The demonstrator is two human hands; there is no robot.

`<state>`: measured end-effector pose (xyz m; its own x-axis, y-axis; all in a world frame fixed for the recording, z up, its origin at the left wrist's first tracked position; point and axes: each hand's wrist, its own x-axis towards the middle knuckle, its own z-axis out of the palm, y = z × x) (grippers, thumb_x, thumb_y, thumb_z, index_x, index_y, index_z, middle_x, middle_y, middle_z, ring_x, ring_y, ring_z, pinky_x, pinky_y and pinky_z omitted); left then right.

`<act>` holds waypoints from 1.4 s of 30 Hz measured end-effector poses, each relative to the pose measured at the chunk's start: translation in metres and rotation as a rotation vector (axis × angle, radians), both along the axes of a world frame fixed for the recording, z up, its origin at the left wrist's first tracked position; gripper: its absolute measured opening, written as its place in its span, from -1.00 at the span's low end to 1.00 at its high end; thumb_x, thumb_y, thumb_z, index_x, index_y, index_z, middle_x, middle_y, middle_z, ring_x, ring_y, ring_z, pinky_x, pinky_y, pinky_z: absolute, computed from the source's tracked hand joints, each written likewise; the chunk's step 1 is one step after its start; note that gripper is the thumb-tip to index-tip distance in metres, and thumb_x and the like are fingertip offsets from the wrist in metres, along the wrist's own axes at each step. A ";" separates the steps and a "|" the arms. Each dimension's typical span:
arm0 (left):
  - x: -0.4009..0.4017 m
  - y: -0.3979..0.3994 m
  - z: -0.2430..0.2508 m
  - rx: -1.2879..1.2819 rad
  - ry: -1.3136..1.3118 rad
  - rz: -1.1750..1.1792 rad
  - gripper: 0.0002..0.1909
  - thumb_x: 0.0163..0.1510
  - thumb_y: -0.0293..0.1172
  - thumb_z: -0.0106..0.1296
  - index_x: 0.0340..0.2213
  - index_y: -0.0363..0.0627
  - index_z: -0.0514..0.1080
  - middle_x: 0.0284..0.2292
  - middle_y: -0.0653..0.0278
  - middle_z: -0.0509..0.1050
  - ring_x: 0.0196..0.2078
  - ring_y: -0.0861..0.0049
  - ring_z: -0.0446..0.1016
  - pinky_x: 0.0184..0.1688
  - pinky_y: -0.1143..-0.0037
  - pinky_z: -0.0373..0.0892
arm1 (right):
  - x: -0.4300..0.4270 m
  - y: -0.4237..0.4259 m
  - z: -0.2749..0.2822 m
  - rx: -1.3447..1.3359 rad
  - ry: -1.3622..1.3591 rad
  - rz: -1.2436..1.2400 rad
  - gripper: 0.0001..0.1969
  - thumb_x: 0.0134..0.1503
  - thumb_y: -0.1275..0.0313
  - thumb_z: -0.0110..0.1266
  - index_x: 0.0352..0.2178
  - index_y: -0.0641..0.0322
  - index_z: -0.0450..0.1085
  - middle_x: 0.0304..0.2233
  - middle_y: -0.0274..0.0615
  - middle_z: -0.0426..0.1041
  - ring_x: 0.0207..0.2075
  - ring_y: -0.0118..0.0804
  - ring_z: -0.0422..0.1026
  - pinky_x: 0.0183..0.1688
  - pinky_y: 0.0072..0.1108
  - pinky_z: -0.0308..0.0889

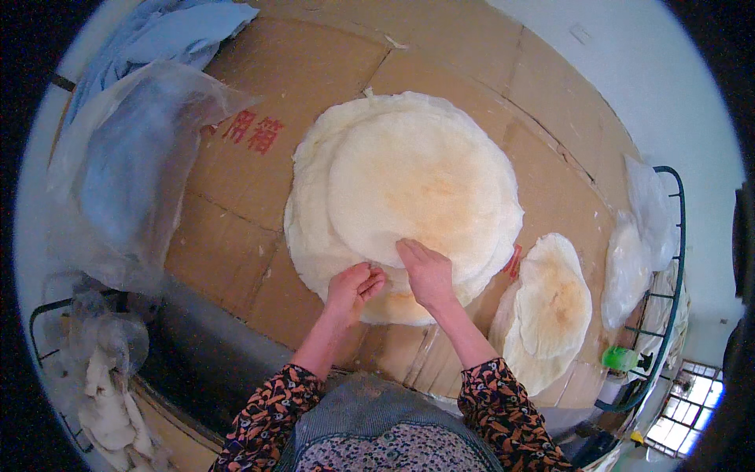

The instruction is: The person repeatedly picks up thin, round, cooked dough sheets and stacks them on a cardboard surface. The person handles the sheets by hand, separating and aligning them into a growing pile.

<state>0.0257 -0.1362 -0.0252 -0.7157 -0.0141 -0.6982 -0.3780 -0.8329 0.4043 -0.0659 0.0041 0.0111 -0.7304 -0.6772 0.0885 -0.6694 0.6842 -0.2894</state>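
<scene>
A stack of wide, round, off-white sheets (312, 236) with uneven edges lies in front of me; the material cannot be told. A smaller round sheet (383, 171) with pale tan patches rests on top. My right hand (429, 274) pinches this top sheet at its near edge, thumb and fingers together. Just left of it, my left hand (354, 286) is curled beside the same edge, over the lower sheets; whether it grips anything is hidden. Apart from the stack, to the right, lie some smaller off-white sheets (554, 301), the upper one with a tan centre.
Flattened cardboard (236, 248) with red print covers the surface. A clear plastic bag with bluish contents (141, 171) lies left, more plastic bags (628, 268) right. Dark metal rails (678, 265) stand at both sides. A green bottle (619, 358) is at the lower right.
</scene>
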 end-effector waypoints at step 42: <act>-0.051 -0.029 0.167 -0.579 0.356 -0.085 -0.46 -0.13 -0.52 -0.01 -0.06 -0.35 0.12 -0.14 0.11 0.29 -0.14 0.38 0.30 -0.08 0.36 0.26 | 0.041 0.052 -0.050 -0.653 -0.648 -0.544 -0.37 -0.05 0.49 0.00 0.07 0.16 -0.07 0.07 -0.22 0.04 0.08 -0.25 0.05 0.11 -0.43 -0.01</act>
